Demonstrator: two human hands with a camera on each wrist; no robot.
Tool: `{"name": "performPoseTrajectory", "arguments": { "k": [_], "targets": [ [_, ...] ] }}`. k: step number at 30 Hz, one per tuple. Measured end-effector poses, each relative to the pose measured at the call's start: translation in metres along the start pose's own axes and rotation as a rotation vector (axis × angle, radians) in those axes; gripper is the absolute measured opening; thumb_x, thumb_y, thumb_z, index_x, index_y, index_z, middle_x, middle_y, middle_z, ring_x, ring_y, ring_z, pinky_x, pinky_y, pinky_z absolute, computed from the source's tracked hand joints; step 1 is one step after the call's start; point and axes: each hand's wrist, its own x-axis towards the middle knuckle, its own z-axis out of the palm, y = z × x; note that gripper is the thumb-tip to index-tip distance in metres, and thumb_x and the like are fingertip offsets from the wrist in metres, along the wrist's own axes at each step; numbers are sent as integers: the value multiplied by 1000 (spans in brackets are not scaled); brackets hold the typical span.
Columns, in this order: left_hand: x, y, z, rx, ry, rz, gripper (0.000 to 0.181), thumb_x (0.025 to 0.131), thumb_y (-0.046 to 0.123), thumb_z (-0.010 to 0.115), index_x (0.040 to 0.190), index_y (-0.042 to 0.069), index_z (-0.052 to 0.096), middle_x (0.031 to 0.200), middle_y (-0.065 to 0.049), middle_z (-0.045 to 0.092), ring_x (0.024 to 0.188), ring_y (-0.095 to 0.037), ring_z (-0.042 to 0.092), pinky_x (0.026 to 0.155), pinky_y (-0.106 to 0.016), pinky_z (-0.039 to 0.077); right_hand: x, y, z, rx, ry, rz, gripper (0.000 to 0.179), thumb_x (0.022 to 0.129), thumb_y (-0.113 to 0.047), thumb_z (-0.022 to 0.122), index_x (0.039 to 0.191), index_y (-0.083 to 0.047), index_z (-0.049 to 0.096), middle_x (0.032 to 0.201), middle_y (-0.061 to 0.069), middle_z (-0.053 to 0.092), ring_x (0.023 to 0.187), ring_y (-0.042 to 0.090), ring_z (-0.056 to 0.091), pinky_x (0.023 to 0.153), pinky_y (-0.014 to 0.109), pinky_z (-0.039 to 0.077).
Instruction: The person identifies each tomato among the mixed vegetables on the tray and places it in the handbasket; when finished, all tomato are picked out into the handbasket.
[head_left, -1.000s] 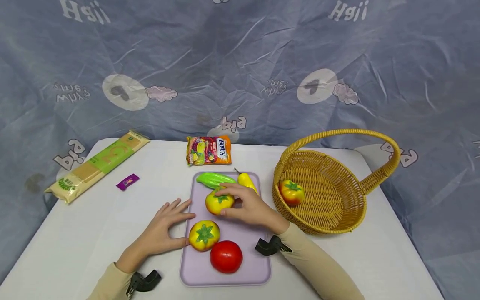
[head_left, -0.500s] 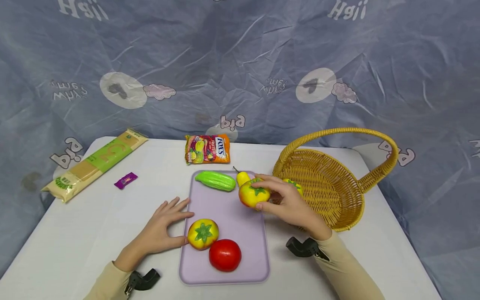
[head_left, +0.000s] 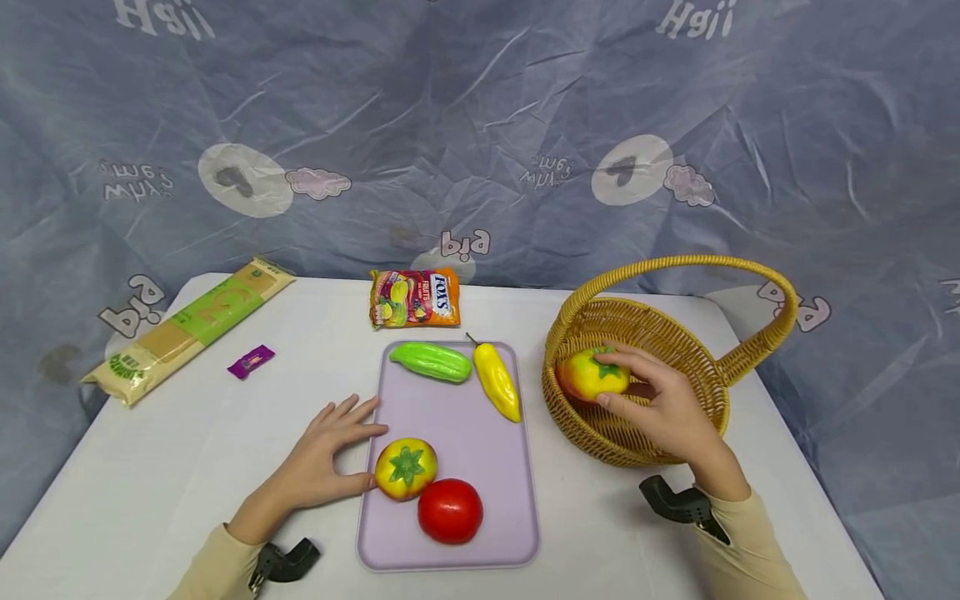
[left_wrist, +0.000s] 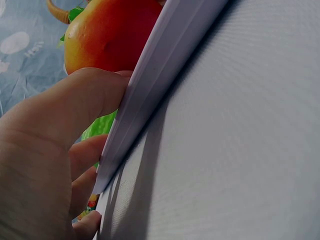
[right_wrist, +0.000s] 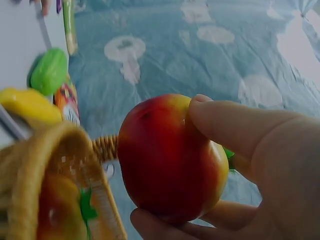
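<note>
Over the left side of the wicker basket [head_left: 652, 400], my right hand [head_left: 663, 417] holds a yellow-and-red persimmon [head_left: 595, 374] between thumb and fingers. In the right wrist view the held persimmon [right_wrist: 172, 157] is above the rim, and another persimmon [right_wrist: 62, 207] lies inside the basket. My left hand [head_left: 322, 458] rests with spread fingers at the left edge of the lilac tray [head_left: 480, 442]. Its thumb tip is close by a persimmon [head_left: 406, 468] on the tray. A red tomato [head_left: 450, 511] sits beside that one. Farther back on the tray lie a green vegetable [head_left: 431, 362] and a yellow pepper [head_left: 497, 382].
A bag of fruit candy [head_left: 415, 298] lies behind the tray. To the left are a small purple wrapped sweet [head_left: 251, 362] and a long noodle packet [head_left: 191, 329]. The basket's tall handle [head_left: 675, 262] arches over it. A printed blue-grey cloth [head_left: 480, 142] hangs behind the white table.
My right hand has lifted the persimmon from the tray and carried it rightward over the basket, leaving the pepper in full view. The left hand has stayed at the tray's edge.
</note>
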Motion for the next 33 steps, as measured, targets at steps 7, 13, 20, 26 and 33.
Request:
{"name": "performPoseTrajectory", "arguments": {
  "k": [7, 13, 20, 26, 33],
  "targets": [
    [1, 2, 1, -7, -9, -11, 59, 71, 35, 84, 127, 23, 71, 156, -11, 51, 147, -49, 37, 117, -75, 20, -7, 14, -7, 8, 46, 91, 44, 86, 6, 76, 128, 3, 65, 145, 30, 54, 117, -19, 51, 82, 6, 54],
    [2, 4, 2, -7, -7, -9, 59, 71, 34, 84, 127, 23, 72, 156, -11, 51, 147, -49, 38, 117, -75, 20, -8, 25, -8, -6, 78, 155, 44, 88, 2, 75, 131, 3, 64, 146, 30, 54, 118, -22, 45, 80, 4, 53],
    [0, 3, 1, -2, -3, -21, 60, 70, 35, 85, 127, 23, 72, 156, -11, 51, 147, -49, 37, 117, -74, 20, -2, 38, -5, -78, 159, 273, 43, 91, -5, 74, 132, -1, 63, 136, 24, 61, 108, -4, 57, 81, 0, 48],
    [1, 2, 0, 3, 0, -20, 60, 70, 35, 85, 127, 23, 72, 156, -11, 51, 147, -49, 37, 118, -74, 19, -1, 44, -7, -114, 169, 383, 45, 93, -13, 73, 136, -3, 62, 140, 24, 58, 114, 34, 60, 81, 0, 41],
    [1, 3, -1, -2, -5, -23, 60, 69, 35, 85, 127, 23, 72, 156, -11, 51, 147, -49, 37, 118, -74, 19, 0, 54, -9, -146, 123, 470, 47, 95, -18, 72, 138, -5, 60, 139, 27, 57, 112, 43, 63, 74, 6, 43]
  ]
}}
